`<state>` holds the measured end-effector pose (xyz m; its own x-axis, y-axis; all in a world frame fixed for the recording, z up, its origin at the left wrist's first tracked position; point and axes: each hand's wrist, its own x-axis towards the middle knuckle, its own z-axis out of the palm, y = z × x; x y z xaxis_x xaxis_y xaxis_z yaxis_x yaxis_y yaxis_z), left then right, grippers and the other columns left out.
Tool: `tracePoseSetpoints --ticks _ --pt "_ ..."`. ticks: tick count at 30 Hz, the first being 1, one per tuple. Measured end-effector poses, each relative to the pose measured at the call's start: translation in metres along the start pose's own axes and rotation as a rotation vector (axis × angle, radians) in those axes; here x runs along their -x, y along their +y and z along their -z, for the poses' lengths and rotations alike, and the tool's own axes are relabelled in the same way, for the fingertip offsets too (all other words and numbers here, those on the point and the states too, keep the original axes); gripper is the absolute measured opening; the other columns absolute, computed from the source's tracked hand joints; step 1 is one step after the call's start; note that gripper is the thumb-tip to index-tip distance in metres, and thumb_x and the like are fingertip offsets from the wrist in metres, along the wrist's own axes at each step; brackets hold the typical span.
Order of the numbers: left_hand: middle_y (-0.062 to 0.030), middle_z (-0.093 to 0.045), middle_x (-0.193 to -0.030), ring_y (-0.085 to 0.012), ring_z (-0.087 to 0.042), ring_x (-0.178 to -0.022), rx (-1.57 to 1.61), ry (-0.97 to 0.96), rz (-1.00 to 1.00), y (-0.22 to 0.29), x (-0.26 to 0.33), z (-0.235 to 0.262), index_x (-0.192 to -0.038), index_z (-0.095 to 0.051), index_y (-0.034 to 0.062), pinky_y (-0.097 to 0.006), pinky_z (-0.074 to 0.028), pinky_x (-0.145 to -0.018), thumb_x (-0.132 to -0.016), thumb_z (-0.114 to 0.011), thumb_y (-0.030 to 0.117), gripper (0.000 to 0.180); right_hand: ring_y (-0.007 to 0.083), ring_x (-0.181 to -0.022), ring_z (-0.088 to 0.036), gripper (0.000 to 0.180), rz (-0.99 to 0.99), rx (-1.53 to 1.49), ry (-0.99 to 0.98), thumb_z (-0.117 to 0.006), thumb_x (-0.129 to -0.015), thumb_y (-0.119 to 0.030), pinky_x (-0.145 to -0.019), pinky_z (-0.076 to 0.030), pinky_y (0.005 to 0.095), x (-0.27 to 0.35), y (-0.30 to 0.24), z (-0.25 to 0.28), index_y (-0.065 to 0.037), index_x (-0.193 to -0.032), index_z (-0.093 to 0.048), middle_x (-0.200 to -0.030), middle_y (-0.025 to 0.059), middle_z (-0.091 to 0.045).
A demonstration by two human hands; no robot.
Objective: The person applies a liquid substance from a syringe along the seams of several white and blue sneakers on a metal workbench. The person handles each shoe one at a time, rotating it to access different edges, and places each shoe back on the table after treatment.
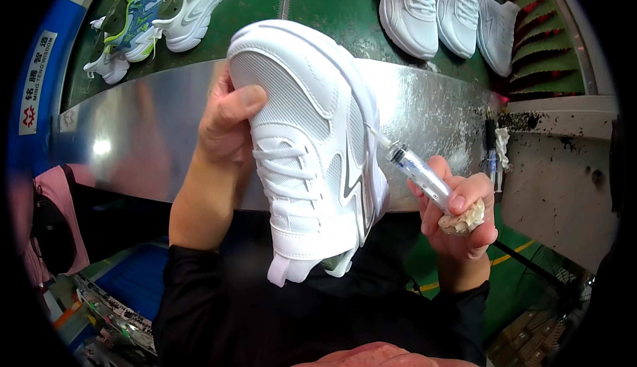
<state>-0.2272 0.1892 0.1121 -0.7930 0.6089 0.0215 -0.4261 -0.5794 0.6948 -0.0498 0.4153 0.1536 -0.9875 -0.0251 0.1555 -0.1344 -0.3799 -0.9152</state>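
Our left hand [224, 123] grips a white sneaker [308, 161]; our right hand [461, 211], at its four o'clock, holds a syringe [423, 176].

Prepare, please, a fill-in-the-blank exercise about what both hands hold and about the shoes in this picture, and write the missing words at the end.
1. The shoe in the left hand is ____ in colour.
2. The right hand holds a syringe with its thin tip toward the upper ____ of the picture.
3. Of its toe and heel, the held shoe's ____ is nearer to the person's body.
4. At the upper right stand ____ other shoes.

Missing words: white; left; heel; three.
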Motion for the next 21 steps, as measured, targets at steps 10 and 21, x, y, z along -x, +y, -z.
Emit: tracePoseSetpoints --ticks 10,21 --pt "-0.0179 -0.063 -0.105 -0.0255 -0.065 -0.091 0.042 0.034 0.064 -0.006 -0.006 0.013 -0.116 -0.052 -0.0063 -0.037 -0.055 -0.082 -0.079 -0.058 0.017 0.043 0.0148 -0.080 -0.045 0.050 0.011 -0.050 0.011 -0.068 -0.078 -0.051 -0.070 -0.037 0.0256 0.023 0.016 0.008 -0.006 -0.099 -0.063 -0.076 0.0044 -0.063" --pt "-0.0038 -0.064 -0.080 -0.0168 -0.064 -0.075 0.150 0.076 0.172 -0.008 -0.015 0.051 -0.075 -0.049 0.0100 -0.035 -0.056 -0.074 -0.088 -0.055 0.025 0.020 0.0166 -0.071 -0.042 0.049 -0.014 -0.051 0.004 -0.068 -0.077 -0.051 -0.067 -0.034 0.0296 0.067 0.028 0.013 -0.006 -0.094 -0.064 -0.072 0.0033 -0.065"
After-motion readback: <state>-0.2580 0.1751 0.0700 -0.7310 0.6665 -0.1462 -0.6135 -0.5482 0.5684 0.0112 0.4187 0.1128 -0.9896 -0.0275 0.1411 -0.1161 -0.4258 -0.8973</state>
